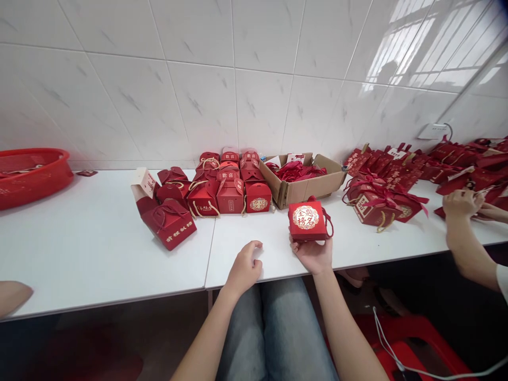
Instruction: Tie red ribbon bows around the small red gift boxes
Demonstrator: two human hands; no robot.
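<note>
My right hand (pixel 315 256) holds a small red gift box (pixel 306 221) from below, just above the table's front edge. Gold characters in a pale round emblem face up at me, and a dark red cord handle hangs at its right side. My left hand (pixel 245 269) hovers over the table edge to the left, fingers curled but apart, with nothing in it. Beyond my hands, a group of red gift boxes (pixel 230 197) with cord handles stands against the wall. Beside them a cardboard box (pixel 309 188) contains dark red ribbons (pixel 297 170).
A tilted red box with an open flap (pixel 169 225) lies at left. Farther left sits a red plastic basket (pixel 35 185). Many ribboned boxes (pixel 381 198) fill the right side, where a co-worker's hands (pixel 462 203) work. A red stool (pixel 413 344) and white cable are below.
</note>
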